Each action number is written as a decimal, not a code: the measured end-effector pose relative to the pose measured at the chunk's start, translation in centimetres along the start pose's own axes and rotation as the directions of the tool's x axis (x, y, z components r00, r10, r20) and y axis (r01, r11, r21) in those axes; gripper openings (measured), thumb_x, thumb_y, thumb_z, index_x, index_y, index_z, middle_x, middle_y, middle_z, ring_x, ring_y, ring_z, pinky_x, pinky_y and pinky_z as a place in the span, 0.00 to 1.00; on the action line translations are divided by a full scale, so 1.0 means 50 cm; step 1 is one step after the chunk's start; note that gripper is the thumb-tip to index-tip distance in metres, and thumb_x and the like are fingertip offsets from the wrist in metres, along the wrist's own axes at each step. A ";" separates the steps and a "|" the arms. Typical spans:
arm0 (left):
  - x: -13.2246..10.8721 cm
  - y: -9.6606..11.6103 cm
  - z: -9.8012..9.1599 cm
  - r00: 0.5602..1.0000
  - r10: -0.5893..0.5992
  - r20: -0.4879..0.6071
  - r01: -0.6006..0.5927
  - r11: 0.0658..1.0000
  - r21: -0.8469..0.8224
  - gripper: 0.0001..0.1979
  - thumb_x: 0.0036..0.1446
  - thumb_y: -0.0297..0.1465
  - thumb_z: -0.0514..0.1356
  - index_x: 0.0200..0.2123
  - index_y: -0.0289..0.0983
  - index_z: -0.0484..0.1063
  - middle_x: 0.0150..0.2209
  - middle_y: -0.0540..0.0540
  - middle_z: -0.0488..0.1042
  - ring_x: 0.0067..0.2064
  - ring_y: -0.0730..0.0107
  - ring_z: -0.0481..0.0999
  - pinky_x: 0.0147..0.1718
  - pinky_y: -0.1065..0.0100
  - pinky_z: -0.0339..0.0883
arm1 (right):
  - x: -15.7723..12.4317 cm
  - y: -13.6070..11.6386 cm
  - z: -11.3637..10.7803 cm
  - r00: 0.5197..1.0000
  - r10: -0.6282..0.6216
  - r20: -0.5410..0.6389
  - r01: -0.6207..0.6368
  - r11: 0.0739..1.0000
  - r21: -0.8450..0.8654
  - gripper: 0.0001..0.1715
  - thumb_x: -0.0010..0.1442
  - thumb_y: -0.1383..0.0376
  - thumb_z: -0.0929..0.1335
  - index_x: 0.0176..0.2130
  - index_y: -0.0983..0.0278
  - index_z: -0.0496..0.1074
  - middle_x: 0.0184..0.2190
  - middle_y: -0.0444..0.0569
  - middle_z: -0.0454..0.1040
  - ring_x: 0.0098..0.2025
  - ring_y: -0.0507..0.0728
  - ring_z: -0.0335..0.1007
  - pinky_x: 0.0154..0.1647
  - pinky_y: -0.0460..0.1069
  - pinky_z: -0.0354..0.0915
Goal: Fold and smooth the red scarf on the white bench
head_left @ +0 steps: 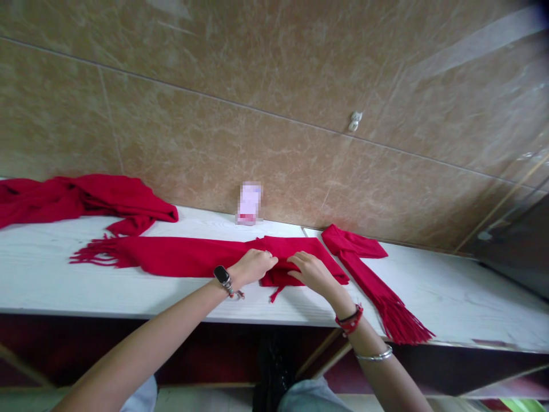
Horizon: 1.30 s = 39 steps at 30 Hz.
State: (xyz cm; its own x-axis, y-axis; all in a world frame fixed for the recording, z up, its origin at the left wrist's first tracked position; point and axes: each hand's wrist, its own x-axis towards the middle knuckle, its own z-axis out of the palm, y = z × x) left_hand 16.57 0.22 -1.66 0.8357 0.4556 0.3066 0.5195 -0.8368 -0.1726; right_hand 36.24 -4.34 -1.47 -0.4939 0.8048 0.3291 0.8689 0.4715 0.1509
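Note:
A red scarf [180, 256] lies lengthwise on the white shelf top, its fringe spread at the left end. Toward the right its cloth is folded over in layers, and a small tuft of fringe sticks out below. My left hand [253, 268] is closed, pinching the scarf near the left side of this folded part. Just to the right, my right hand [315, 276] has its fingers bent around the cloth, with the thumb lower down. Part of the fold between and under the hands is hidden.
Along the wall at left is a bunched red cloth [98, 197]. Another red scarf [373, 280] lies bent at right, fringe at the front edge. A blurred phone-like object [249, 203] leans on the brown marbled wall [206, 149]. Below the white shelf top [463, 297] are dark compartments.

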 end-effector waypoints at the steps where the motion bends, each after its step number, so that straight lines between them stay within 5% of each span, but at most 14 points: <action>1: 0.002 -0.002 0.003 1.000 0.003 0.000 -0.003 1.000 0.007 0.10 0.53 0.17 0.51 0.33 0.33 0.68 0.30 0.44 0.73 0.32 0.65 0.74 0.28 0.70 0.64 | 0.007 -0.008 0.000 1.000 0.005 0.002 -0.005 1.000 -0.004 0.08 0.56 0.65 0.66 0.39 0.65 0.69 0.33 0.50 0.71 0.37 0.56 0.65 0.37 0.49 0.61; 13: -0.002 -0.010 -0.005 0.999 -0.028 -0.038 0.026 0.999 -0.038 0.07 0.54 0.25 0.57 0.38 0.35 0.66 0.36 0.43 0.71 0.37 0.64 0.73 0.31 0.69 0.65 | 0.032 -0.001 0.030 0.997 0.074 0.026 -0.071 0.993 -0.090 0.08 0.60 0.70 0.61 0.31 0.65 0.67 0.29 0.50 0.73 0.31 0.55 0.68 0.33 0.47 0.58; 19: -0.003 -0.023 -0.007 0.998 -0.055 -0.029 0.053 0.996 -0.069 0.03 0.55 0.25 0.56 0.33 0.34 0.69 0.31 0.44 0.73 0.34 0.64 0.74 0.30 0.69 0.65 | 0.034 -0.003 0.022 0.996 0.083 0.045 -0.081 0.996 -0.048 0.06 0.60 0.68 0.62 0.33 0.65 0.68 0.30 0.50 0.72 0.33 0.55 0.68 0.34 0.47 0.59; 23: 0.000 -0.026 0.003 0.999 -0.039 -0.025 0.038 0.999 -0.037 0.07 0.54 0.21 0.54 0.33 0.34 0.70 0.31 0.44 0.74 0.33 0.63 0.75 0.28 0.69 0.65 | 0.039 -0.026 0.017 1.000 0.020 -0.012 -0.020 1.000 0.005 0.10 0.56 0.65 0.67 0.39 0.65 0.67 0.35 0.50 0.72 0.38 0.56 0.67 0.38 0.48 0.60; 27: -0.002 -0.027 0.009 0.998 -0.056 -0.036 0.056 0.998 -0.021 0.07 0.54 0.22 0.54 0.35 0.35 0.70 0.32 0.45 0.74 0.33 0.64 0.75 0.27 0.70 0.65 | 0.048 -0.041 0.026 1.000 0.024 -0.018 -0.024 0.999 -0.041 0.02 0.57 0.68 0.65 0.33 0.64 0.68 0.31 0.49 0.72 0.34 0.56 0.67 0.36 0.49 0.60; 31: -0.007 -0.032 0.001 0.999 -0.036 -0.014 0.035 0.999 -0.028 0.05 0.53 0.26 0.57 0.35 0.35 0.69 0.35 0.45 0.73 0.36 0.65 0.73 0.29 0.70 0.65 | 0.051 -0.040 0.030 0.999 0.034 -0.035 -0.037 0.996 -0.082 0.05 0.58 0.69 0.64 0.30 0.64 0.67 0.28 0.49 0.71 0.31 0.55 0.66 0.33 0.48 0.58; 39: -0.020 -0.043 -0.010 1.000 0.014 -0.005 -0.015 1.000 -0.007 0.11 0.54 0.20 0.51 0.38 0.36 0.67 0.38 0.46 0.71 0.36 0.68 0.72 0.28 0.72 0.63 | 0.036 -0.029 0.032 0.991 -0.028 -0.127 0.020 0.998 -0.066 0.08 0.60 0.68 0.62 0.30 0.66 0.68 0.28 0.49 0.70 0.31 0.55 0.64 0.33 0.49 0.59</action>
State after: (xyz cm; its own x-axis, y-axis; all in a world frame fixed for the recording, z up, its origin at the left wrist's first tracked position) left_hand 14.54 1.40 -1.15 0.8423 0.4419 0.3085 0.5061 -0.8454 -0.1707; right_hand 34.04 -3.02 -2.57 -0.5096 0.7388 0.4409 0.8593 0.4624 0.2184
